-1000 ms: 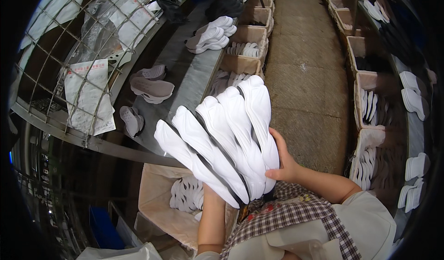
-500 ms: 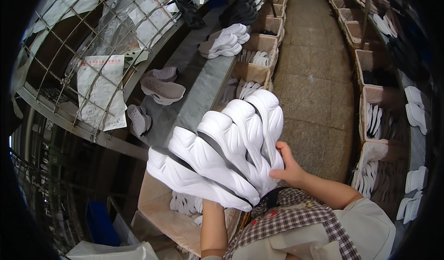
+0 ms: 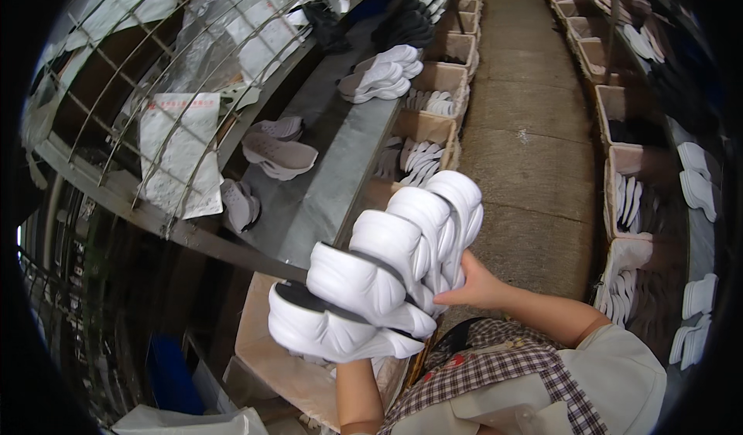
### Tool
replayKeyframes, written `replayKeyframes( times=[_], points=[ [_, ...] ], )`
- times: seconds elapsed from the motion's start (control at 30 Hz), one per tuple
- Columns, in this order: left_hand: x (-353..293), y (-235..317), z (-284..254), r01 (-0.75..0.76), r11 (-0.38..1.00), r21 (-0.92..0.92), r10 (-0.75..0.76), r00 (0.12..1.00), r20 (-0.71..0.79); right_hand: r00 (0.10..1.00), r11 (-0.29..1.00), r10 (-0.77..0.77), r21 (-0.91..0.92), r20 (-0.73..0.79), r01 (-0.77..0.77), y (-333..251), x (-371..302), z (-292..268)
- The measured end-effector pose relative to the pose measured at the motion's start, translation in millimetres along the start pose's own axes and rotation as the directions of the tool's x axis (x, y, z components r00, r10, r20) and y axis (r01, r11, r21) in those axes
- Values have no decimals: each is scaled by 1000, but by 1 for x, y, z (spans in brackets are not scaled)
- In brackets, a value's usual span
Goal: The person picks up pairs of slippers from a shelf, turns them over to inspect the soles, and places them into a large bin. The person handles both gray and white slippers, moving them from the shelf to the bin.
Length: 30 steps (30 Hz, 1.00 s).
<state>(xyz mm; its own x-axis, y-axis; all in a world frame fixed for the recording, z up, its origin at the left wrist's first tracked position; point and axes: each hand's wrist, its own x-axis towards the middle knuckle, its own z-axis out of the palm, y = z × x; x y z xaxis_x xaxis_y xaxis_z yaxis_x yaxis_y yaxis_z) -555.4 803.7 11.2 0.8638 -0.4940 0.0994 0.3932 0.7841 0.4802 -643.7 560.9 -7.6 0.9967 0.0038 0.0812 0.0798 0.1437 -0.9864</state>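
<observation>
A fanned row of several thick white shoe soles (image 3: pixel 377 268) is held between my two hands in front of my body. Their rounded ends point up and away from me, and dark upper faces show in the gaps. My right hand (image 3: pixel 478 284) grips the right end of the row, thumb lying across the near side. From below, my left hand (image 3: pixel 356 373) bears the left end; its fingers are hidden behind the soles, and only wrist and forearm show. Under the row stands a lined bin (image 3: pixel 263 334) with white soles inside.
Left of me runs a grey shelf (image 3: pixel 309 195) carrying pale clog-like shoes (image 3: pixel 280 155) and white soles (image 3: pixel 383 75). A wire mesh with a paper sheet (image 3: pixel 182 156) borders it. Lined bins (image 3: pixel 631 156) flank the aisle floor (image 3: pixel 522 156). A blue box (image 3: pixel 174 373) sits lower left.
The row of soles has tipped and dropped slightly, swinging a little to the right, so the rounded ends face me more. Both hands stay on it.
</observation>
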Motion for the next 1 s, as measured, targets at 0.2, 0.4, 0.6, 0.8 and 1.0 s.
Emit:
replayKeyframes(
  times=[0.2,0.4,0.6,0.8,1.0],
  points=[
    [-5,-3,-11,10,993,119,0,996,-87,987,977,-135,-180,-87,117,25,9,-3],
    [-31,-52,-18,229,937,265,-140,938,-316,830,795,-557,-317,-41,518,46,43,-24],
    [-16,-68,-18,239,951,197,-179,943,-280,647,606,-759,-443,-74,660,42,72,-42],
    [7,-19,-20,61,990,125,-36,980,-194,823,690,-561,-499,90,525,39,21,-55],
    [12,-9,-23,22,993,116,-2,985,-171,927,914,-345,-175,144,367,36,8,-43]
  ],
)
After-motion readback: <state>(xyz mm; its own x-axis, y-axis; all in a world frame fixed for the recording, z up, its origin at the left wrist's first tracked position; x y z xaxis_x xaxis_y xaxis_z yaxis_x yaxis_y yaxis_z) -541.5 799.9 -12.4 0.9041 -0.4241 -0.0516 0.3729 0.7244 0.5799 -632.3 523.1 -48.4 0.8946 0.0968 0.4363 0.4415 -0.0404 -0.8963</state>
